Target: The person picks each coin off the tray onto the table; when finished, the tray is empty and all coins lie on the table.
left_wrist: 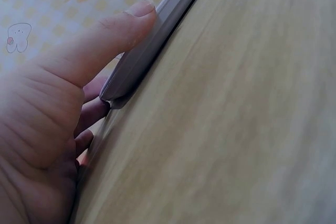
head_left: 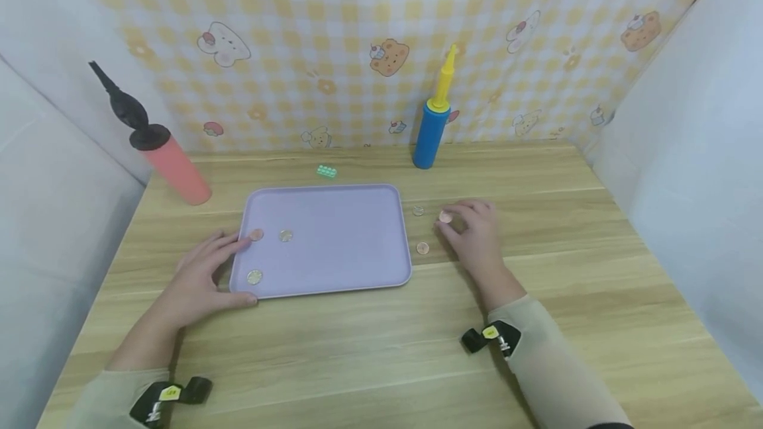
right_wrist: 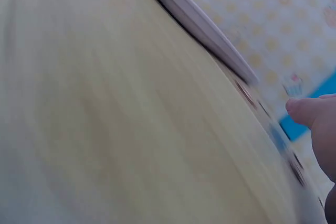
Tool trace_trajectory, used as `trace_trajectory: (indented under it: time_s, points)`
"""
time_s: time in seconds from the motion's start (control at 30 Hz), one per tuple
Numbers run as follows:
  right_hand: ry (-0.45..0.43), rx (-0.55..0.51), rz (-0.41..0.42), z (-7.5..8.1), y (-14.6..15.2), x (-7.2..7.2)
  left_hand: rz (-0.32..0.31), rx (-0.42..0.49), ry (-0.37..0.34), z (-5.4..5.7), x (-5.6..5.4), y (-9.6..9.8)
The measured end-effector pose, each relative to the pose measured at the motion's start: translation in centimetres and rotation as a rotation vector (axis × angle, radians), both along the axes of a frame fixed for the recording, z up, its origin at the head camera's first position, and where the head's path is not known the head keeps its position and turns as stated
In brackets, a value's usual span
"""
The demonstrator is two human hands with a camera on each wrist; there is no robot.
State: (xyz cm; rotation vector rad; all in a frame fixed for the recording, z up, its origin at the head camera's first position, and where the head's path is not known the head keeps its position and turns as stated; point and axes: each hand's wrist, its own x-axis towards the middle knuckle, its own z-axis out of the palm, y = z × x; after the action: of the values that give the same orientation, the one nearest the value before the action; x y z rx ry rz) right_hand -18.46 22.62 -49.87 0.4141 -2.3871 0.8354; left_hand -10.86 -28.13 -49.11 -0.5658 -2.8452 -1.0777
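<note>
Pinching a copper-colored coin point(head_left: 445, 216) between thumb and fingertip, a person's right hand point(head_left: 477, 240) hangs over the table point(head_left: 357, 363) beyond the right edge of a lilac tray point(head_left: 334, 237). The right forearm slants forward from the table's near edge, its wrist bent slightly inward. Two loose coins, one silvery point(head_left: 418, 211) and one brownish point(head_left: 422, 248), lie on the table between that hand and the tray's right edge.

At the tray's near left corner, the left hand point(head_left: 197, 286) stretches wide, thumb laid on the near rim and fingers over the left edge. Its index fingertip reaches a pinkish coin point(head_left: 256, 235); whether they touch cannot be told. Two more coins sit in the tray, a larger one point(head_left: 254, 277) by the near left corner and another point(head_left: 286, 236) farther in from the left edge.

Yellow labels point(head_left: 491, 332) mark the black wrist cameras point(head_left: 509, 336) on both pale sleeves point(head_left: 554, 349); their print, like the coins' faces, is too small to read.

A mint-green brick point(head_left: 326, 171) lies past the tray's far edge. A blue-and-yellow pump point(head_left: 430, 134) stands at the table's far edge, and a coral-and-black pump point(head_left: 179, 174) near the far left corner.
</note>
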Motion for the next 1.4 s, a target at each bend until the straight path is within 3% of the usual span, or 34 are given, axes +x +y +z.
trace_trajectory:
  time_s: [0.17, 0.33, 0.63, 0.97, 1.13, 1.4]
  points:
    - [-0.033, -0.048, -0.095, 0.0, 3.2, -0.8, 0.004, 0.009, -0.003, -0.2, 0.0, -0.1]
    - [-0.154, -0.112, -0.236, 0.0, 6.0, -1.4, 0.003, 0.002, 0.005, -0.2, 0.0, -0.1]
    - [-0.298, -0.106, -0.381, 0.0, 9.5, -2.0, 0.001, -0.008, 0.012, -0.3, 0.0, -0.2]
    - [-0.397, -0.137, -0.466, 0.1, 12.7, -2.4, -0.004, -0.007, 0.016, -0.3, -0.1, -0.1]
    - [-0.453, -0.074, -0.457, 0.2, 13.2, -2.7, -0.001, -0.004, 0.014, -0.4, -0.1, -0.1]
    - [-0.584, -0.094, -0.459, 0.7, 13.5, -3.1, 0.001, -0.024, 0.017, -0.3, -0.1, -0.1]
